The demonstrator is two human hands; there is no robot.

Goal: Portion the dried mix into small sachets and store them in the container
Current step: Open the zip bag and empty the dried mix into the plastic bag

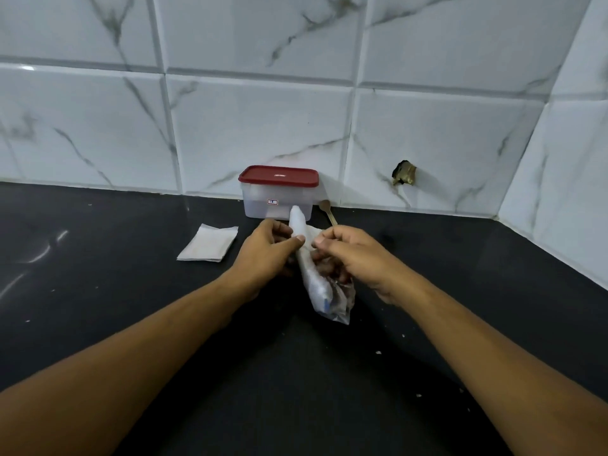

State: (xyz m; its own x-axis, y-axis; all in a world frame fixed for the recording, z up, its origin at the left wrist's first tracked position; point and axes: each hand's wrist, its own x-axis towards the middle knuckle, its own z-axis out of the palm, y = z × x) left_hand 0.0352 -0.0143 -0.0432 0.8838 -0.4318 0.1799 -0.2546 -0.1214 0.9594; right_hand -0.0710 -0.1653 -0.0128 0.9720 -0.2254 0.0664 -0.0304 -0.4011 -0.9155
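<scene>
Left hand (266,250) and right hand (348,255) both pinching plastic bag (324,287), forearms extended

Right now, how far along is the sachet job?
Barely started. Nothing looks done: the sachets lie flat in a stack, the container is lidded, and the spoon lies beside it. In hand: left hand and right hand pinch the mix packet. Left: filling every sachet and storing them.
</scene>
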